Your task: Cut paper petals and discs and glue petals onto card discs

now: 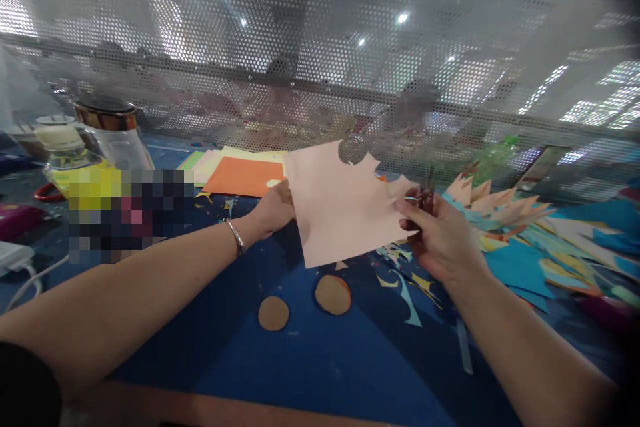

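A pale pink sheet of paper [340,207] is held up over the blue table, with round bites cut from its upper right edge. My left hand [274,212] pinches its left edge, the fingertips partly hidden behind it. At the right edge, my right hand [445,233] is closed with thumb and fingers on the paper. The same hand grips dark, blurred scissors [427,199], which stick up past the fingers. Below the sheet lie two round brown discs, a smaller one [273,313] and a larger one [333,295] with an orange rim.
Orange sheets [245,177] lie stacked behind my left hand. Paper scraps [411,300] and a heap of blue pieces [520,267] spread to the right, beside pointed peach cutouts [493,203]. A yellow bottle [63,157] and glass jar [117,137] stand left. A perforated metal screen [300,33] rises behind.
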Motion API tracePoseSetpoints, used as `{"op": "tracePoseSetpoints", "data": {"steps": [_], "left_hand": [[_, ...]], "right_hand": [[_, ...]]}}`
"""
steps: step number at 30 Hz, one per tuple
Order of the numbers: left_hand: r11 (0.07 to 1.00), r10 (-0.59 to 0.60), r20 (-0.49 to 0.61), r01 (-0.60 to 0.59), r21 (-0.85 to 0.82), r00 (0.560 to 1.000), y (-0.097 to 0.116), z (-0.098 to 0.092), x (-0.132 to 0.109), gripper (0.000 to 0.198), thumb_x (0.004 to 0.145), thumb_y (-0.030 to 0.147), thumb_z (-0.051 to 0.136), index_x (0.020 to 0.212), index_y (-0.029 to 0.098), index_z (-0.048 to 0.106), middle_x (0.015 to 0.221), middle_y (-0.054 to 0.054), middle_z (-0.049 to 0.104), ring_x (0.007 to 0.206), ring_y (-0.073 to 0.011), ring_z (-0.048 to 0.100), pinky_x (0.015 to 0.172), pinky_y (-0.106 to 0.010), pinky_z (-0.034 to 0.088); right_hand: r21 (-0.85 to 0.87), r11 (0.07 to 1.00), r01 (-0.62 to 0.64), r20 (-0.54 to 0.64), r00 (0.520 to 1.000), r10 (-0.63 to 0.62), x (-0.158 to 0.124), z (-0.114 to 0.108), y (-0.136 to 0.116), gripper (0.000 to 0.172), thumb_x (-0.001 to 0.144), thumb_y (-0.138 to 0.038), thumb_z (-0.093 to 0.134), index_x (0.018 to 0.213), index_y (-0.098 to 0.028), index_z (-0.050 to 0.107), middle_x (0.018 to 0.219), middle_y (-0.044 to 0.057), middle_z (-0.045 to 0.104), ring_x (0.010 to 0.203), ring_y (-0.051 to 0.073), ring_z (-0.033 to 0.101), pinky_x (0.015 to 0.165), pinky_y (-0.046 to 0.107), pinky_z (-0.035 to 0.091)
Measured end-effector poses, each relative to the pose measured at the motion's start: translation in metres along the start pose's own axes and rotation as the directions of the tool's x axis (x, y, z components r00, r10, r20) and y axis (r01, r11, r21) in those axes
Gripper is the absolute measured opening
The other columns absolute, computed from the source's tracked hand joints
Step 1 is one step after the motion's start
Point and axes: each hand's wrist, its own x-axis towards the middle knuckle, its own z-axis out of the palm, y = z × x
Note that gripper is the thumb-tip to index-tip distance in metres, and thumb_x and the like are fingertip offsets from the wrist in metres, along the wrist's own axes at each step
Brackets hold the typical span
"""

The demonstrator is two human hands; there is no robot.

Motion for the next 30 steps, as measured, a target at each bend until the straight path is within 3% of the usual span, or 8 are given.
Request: {"op": "tracePoseSetpoints", "data": {"steps": [2,4,8,12,14,21,25,30], "left_hand": [[0.992,-0.120,0.144,0.125,-0.028,0.982,0.008,0.008,-0.006,0.035,0.059,0.021,0.087,0.091,0.016,0.075,0.101,-0.015,0.079,0.096,-0.0349,0.075,0.084,-0.048,0.061],[0.912,-0.309,0.277,0.366,-0.184,0.910,0.019,0.014,-0.011,0.040,0.076,0.052,0.077,0.099,0.018,0.076,0.110,-0.016,0.079,0.108,-0.0356,0.072,0.088,-0.047,0.059],[0.841,-0.335,0.439,0.475,-0.260,0.833,0.036,0.020,-0.018,0.062,0.078,0.066,0.071,0.112,0.014,0.073,0.112,-0.021,0.076,0.108,-0.0408,0.070,0.078,-0.046,0.059],[0.926,-0.306,0.197,0.340,-0.166,0.931,0.031,0.021,-0.020,0.038,0.062,0.024,0.088,0.096,0.013,0.075,0.094,-0.013,0.077,0.091,-0.0249,0.071,0.083,-0.036,0.056],[0.938,-0.330,0.127,0.340,-0.066,0.935,0.027,0.019,-0.017,0.025,0.062,0.018,0.082,0.085,0.012,0.074,0.082,-0.009,0.075,0.078,-0.0196,0.068,0.077,-0.034,0.056],[0.946,-0.320,0.131,0.308,0.101,0.938,0.026,-0.003,-0.003,0.032,0.061,0.015,0.073,0.093,0.011,0.072,0.082,-0.011,0.075,0.070,-0.0219,0.068,0.062,-0.033,0.054],[0.932,-0.330,0.142,0.298,0.207,0.933,0.025,-0.009,-0.001,0.027,0.059,0.016,0.074,0.086,0.011,0.070,0.078,-0.010,0.073,0.068,-0.0216,0.067,0.060,-0.032,0.051],[0.947,-0.318,0.117,0.321,-0.005,0.941,0.028,-0.005,0.001,0.027,0.062,0.014,0.078,0.086,0.013,0.068,0.079,-0.007,0.072,0.068,-0.0164,0.065,0.063,-0.029,0.051]], "right_hand": [[0.035,0.999,0.020,-0.024,1.000,-0.019,0.001,0.000,0.001,0.044,0.051,-0.031,0.092,0.075,-0.021,0.056,0.063,-0.008,0.054,0.052,0.006,0.051,0.043,0.015,0.042],[0.060,0.997,0.040,-0.046,0.998,-0.037,0.003,-0.001,0.002,0.043,0.051,-0.031,0.090,0.072,-0.021,0.055,0.064,-0.007,0.055,0.056,0.007,0.053,0.047,0.016,0.046],[0.060,0.996,0.063,-0.068,0.996,-0.059,0.004,-0.003,0.006,0.043,0.053,-0.032,0.090,0.073,-0.021,0.053,0.068,-0.006,0.054,0.059,0.008,0.054,0.047,0.018,0.045],[0.017,0.997,0.074,-0.041,0.996,-0.073,0.000,-0.001,0.005,0.046,0.059,-0.035,0.091,0.074,-0.023,0.050,0.066,-0.008,0.047,0.055,0.007,0.048,0.043,0.018,0.040],[-0.009,0.997,0.075,-0.014,0.997,-0.075,-0.002,0.000,0.003,0.045,0.061,-0.038,0.092,0.076,-0.023,0.052,0.064,-0.009,0.045,0.051,0.007,0.044,0.040,0.018,0.038],[-0.099,0.995,0.011,0.095,0.995,-0.001,-0.005,0.000,-0.003,0.043,0.062,-0.050,0.091,0.080,-0.023,0.064,0.050,-0.011,0.040,0.035,0.005,0.032,0.030,0.020,0.026],[-0.108,0.994,-0.005,0.112,0.994,0.017,-0.008,0.001,-0.007,0.048,0.058,-0.055,0.092,0.078,-0.019,0.067,0.070,-0.005,0.061,0.036,0.000,0.032,0.030,0.019,0.028],[-0.121,0.992,-0.027,0.167,0.985,0.047,-0.010,0.002,-0.006,0.050,0.049,-0.041,0.098,0.083,-0.017,0.069,0.067,-0.008,0.057,0.036,0.001,0.041,0.032,0.019,0.034]]}}
